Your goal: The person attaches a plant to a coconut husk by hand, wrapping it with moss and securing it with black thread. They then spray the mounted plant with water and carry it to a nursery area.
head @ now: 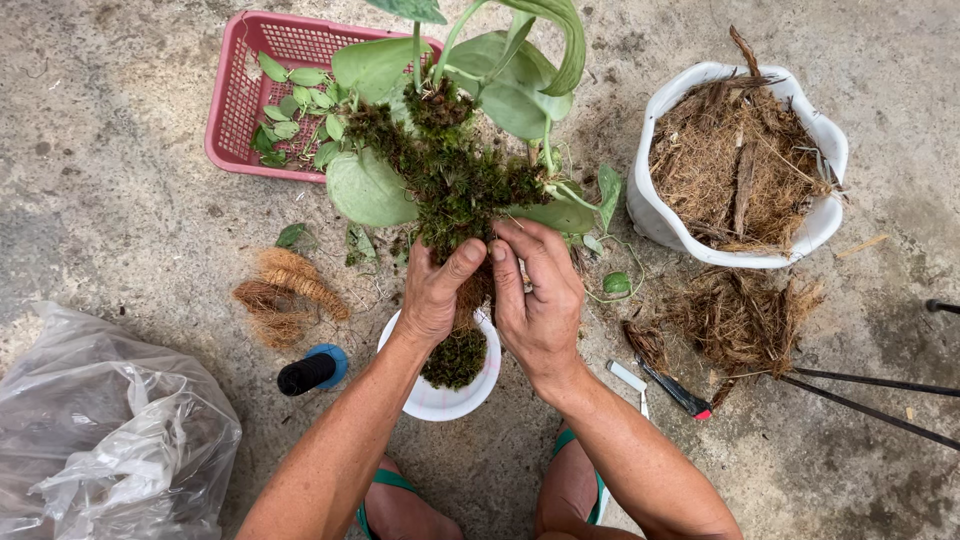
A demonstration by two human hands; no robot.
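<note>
My left hand (437, 288) and my right hand (538, 292) are both closed around the base of a leafy green plant (455, 110), whose stem is wrapped in dark green moss (462, 185). The thumbs press into the moss and brown fibre between the hands. Directly beneath them stands a small white bowl (478, 395) with a clump of moss (455, 360) in it. The plant's broad leaves spread away from me, partly over a pink basket.
A pink plastic basket (238, 95) with small leaf cuttings sits at the back left. A white pot (655, 210) of coconut fibre stands right, loose fibre (740, 315) beside it. A fibre bundle (285, 290), black thread spool (312, 370), clear plastic bag (110, 430), scissors (675, 392), black rods (870, 400) lie around.
</note>
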